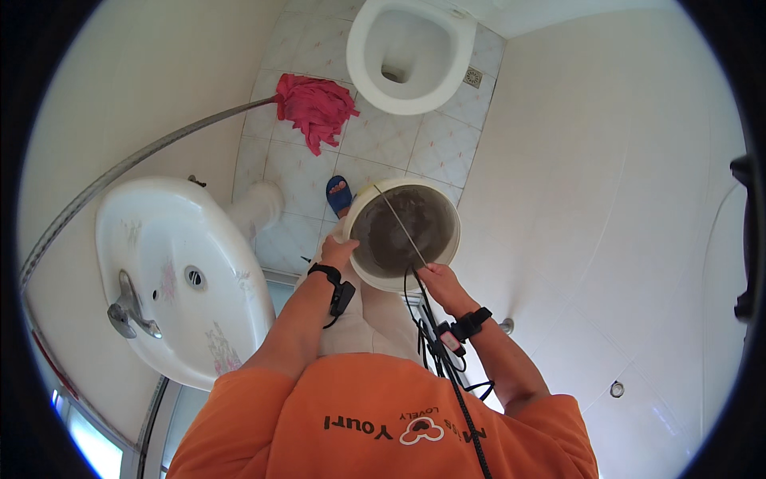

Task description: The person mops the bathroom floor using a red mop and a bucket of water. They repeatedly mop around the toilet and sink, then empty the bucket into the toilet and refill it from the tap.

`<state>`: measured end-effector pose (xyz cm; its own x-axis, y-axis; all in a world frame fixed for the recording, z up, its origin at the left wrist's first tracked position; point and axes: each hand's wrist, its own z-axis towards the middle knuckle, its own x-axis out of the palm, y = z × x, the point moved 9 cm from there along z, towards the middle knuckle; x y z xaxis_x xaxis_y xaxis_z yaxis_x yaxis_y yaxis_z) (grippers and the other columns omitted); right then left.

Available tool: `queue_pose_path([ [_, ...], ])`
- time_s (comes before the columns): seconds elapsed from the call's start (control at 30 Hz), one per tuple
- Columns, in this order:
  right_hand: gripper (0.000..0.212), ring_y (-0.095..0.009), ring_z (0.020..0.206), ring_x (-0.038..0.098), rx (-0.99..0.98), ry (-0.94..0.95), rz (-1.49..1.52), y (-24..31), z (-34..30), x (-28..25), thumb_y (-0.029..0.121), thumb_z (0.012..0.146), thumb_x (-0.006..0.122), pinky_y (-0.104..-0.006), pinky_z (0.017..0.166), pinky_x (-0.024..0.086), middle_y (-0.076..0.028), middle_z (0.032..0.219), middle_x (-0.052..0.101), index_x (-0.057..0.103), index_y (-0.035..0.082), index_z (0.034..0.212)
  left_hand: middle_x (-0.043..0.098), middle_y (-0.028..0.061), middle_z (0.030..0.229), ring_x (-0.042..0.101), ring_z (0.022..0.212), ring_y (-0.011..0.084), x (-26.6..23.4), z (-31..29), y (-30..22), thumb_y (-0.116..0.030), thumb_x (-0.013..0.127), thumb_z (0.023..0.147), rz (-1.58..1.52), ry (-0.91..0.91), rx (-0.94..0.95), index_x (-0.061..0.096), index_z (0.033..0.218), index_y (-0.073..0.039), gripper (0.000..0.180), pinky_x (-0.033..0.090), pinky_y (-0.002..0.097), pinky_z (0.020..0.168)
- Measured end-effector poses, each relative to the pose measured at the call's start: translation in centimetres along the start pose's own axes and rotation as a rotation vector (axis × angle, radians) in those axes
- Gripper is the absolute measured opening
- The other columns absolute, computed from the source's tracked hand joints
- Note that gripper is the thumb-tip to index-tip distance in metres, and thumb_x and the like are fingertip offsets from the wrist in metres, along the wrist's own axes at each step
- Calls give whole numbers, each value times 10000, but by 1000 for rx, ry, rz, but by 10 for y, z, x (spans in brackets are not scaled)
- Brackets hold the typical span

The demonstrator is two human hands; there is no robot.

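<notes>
A pale, round bucket (456, 214) of murky grey water (399, 227) is in front of my legs. Its thin wire handle (398, 221) crosses the opening at a slant. Closed at the near right rim, my right hand (444, 286) grips the lower end of this handle. My left hand (338, 251) holds the bucket's left rim, the thumb over the edge and the other fingers partly hidden. Both wrists wear black straps, and black cables hang beside my right forearm.
A mop with a pink cloth head (317, 110) lies on the tiled floor, its grey pole (148, 156) leaning left. A white toilet (463, 56) stands ahead, beside a floor drain (473, 77). At left is a white washbasin (219, 263) with a metal tap (132, 307). Pale walls flank me.
</notes>
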<state>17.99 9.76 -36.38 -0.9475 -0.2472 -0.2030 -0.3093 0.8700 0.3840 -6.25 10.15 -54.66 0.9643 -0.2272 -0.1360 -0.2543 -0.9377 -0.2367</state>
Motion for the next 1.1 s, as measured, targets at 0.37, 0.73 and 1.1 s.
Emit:
queue_pose_path([
  [0.37, 274, -304, 619, 556, -240, 126, -425, 163, -16, 15, 244, 834, 538, -372, 611, 435, -187, 666, 578, 610, -17, 794, 573, 146, 1020, 574, 907, 251, -28, -26, -28, -154, 602, 806, -697, -54, 12, 504, 1105, 44, 372, 471, 355, 755],
  [0.73, 273, -375, 614, 564, -549, 258, -676, 275, -10, -11, 238, 736, 537, -426, 601, 449, -224, 634, 562, 581, -25, 676, 542, 78, 768, 530, 634, 169, -41, -84, -112, -147, 614, 754, -726, -128, 82, 523, 922, -4, 239, 463, 316, 533],
  [1.1, 291, -356, 540, 491, -804, 257, -825, 337, 3, -63, 240, 735, 549, -414, 545, 415, -207, 573, 507, 541, -34, 637, 548, 75, 702, 546, 588, 195, -17, -126, -212, -211, 614, 748, -516, -122, 113, 555, 806, -3, 224, 508, 334, 575],
])
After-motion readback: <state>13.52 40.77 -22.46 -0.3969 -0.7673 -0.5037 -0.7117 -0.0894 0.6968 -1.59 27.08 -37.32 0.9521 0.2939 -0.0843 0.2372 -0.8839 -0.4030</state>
